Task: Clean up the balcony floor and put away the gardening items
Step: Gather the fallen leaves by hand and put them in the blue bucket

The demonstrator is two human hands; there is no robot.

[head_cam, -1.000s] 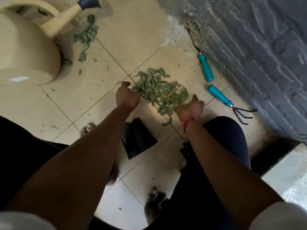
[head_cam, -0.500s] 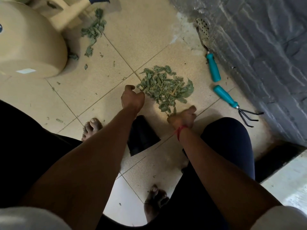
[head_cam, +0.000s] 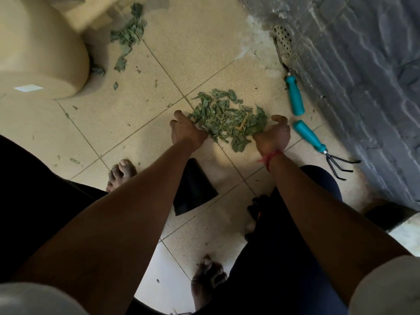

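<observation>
A person crouches over the beige tiled balcony floor [head_cam: 200,48] and both bare arms reach forward and down. In the middle lies a heap of torn green leaves [head_cam: 227,119], spread over the crossing of two tile joints. The left hand [head_cam: 186,131] is at the left edge of the heap, the back of the hand is up and the fingers are curled downward, touching the leaves. The right hand [head_cam: 273,135] is at the right edge of the heap, cupped with the palm turned toward the leaves; its fingers are bent but not closed on anything. A red thread [head_cam: 270,156] is around the right wrist.

A second, smaller scatter of green leaf pieces [head_cam: 128,37] lies farther away, near a large beige plastic watering can [head_cam: 38,53] in the upper left corner. Small green crumbs are here and there on the tiles between them.

On the right, near the grey stone wall [head_cam: 363,76], two garden tools lie on the floor: a tool with a teal handle [head_cam: 294,96] whose metal end is hard to see, and just below it a small hand rake with a teal handle and black prongs [head_cam: 311,137]. The rake handle is near the right hand, not touching it.

A small black plastic pot [head_cam: 193,189] lies on its side under the left forearm. Bare toes show on the tiles on both sides.
</observation>
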